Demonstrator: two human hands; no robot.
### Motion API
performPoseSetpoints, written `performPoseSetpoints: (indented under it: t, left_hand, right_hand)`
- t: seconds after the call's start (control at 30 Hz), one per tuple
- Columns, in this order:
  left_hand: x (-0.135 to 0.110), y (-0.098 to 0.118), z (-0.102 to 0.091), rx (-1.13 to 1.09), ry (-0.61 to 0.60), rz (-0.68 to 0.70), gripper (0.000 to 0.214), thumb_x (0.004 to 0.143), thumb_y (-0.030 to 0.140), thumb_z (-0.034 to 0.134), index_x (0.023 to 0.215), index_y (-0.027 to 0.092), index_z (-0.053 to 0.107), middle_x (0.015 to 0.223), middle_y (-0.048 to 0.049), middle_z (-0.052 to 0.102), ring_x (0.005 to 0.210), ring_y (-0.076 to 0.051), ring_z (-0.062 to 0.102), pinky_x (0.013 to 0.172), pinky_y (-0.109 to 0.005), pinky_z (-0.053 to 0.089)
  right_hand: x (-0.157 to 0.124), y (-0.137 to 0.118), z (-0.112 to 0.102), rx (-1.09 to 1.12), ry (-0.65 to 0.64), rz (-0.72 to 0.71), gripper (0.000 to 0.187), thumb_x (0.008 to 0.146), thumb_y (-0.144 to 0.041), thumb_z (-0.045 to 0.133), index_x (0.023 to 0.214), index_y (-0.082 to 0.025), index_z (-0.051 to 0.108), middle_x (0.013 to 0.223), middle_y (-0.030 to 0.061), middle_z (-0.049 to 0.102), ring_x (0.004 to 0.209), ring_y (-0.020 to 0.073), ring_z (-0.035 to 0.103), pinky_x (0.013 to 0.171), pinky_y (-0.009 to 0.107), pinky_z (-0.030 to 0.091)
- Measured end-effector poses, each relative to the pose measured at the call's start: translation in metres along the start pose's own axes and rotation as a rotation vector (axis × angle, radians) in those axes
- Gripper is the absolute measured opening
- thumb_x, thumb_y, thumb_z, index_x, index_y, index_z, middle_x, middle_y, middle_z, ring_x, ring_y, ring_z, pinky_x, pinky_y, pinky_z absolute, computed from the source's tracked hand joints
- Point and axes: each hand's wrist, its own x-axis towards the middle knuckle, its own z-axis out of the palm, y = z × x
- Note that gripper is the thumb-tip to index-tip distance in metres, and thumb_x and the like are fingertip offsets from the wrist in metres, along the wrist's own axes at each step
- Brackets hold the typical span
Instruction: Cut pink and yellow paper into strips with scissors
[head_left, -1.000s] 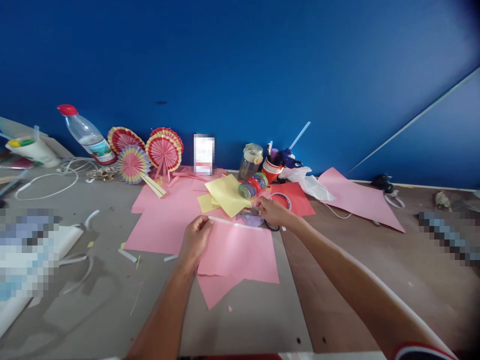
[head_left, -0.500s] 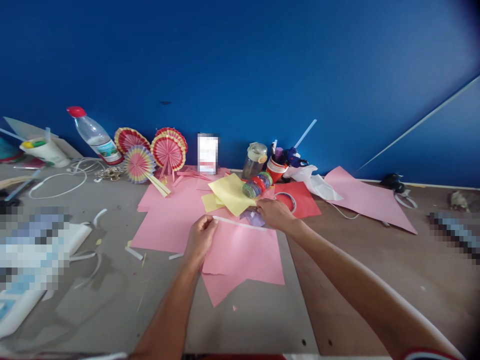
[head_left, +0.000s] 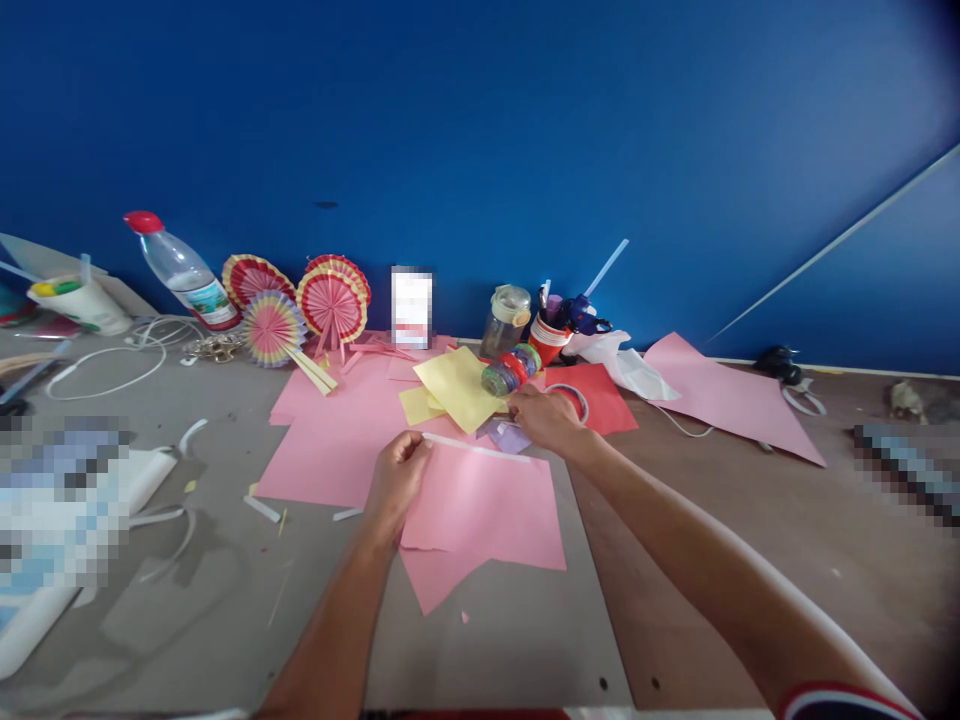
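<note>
My left hand (head_left: 399,480) is closed in a pinch at the upper left corner of a pink sheet of paper (head_left: 480,510). A white strip (head_left: 476,447) runs along that sheet's top edge. Farther out, my right hand (head_left: 546,418) has its fingers curled together over the spot where yellow paper (head_left: 457,385) and a small purple piece (head_left: 508,436) lie; what its fingertips hold, if anything, is hidden. Just beyond it is a bundle of colourful tape rolls (head_left: 512,370). A pale ring of tape (head_left: 583,402) rests on red paper (head_left: 613,408) beside the hand.
Pleated paper fans (head_left: 334,300) lean on the blue wall, near a plastic bottle (head_left: 184,275). A clear jar (head_left: 505,322) and a red cup of tools (head_left: 550,340) stand at the back. More pink paper (head_left: 322,465) and cut strips (head_left: 262,509) lie leftward.
The whole view has shifted slightly. My right hand has barely moved, staying by the yellow and purple paper; my left hand still pinches the pink sheet's corner.
</note>
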Motion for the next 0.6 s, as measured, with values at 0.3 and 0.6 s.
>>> performPoseSetpoints:
  t: [0.3, 0.6]
  left_hand:
    - [-0.006, 0.011, 0.002, -0.019, -0.005, -0.024, 0.022, 0.076, 0.039, 0.058, 0.073, 0.018, 0.057, 0.064, 0.0049, 0.049, 0.059, -0.01, 0.042, 0.054, -0.02, 0.032]
    - [-0.01, 0.015, 0.008, 0.008, 0.068, 0.063, 0.022, 0.077, 0.038, 0.059, 0.085, 0.018, 0.062, 0.074, 0.0012, 0.06, 0.07, -0.013, 0.055, 0.062, -0.022, 0.042]
  right_hand:
    - [-0.022, -0.012, -0.017, 0.494, 0.408, 0.151, 0.03, 0.088, -0.024, 0.038, 0.101, -0.015, 0.064, 0.096, 0.0092, 0.066, 0.083, 0.0196, 0.062, 0.069, 0.028, 0.047]
    - [-0.053, -0.119, 0.006, 1.094, 0.315, -0.038, 0.015, 0.076, -0.018, 0.046, 0.071, -0.02, 0.06, 0.068, 0.0002, 0.062, 0.065, 0.0145, 0.057, 0.063, 0.026, 0.044]
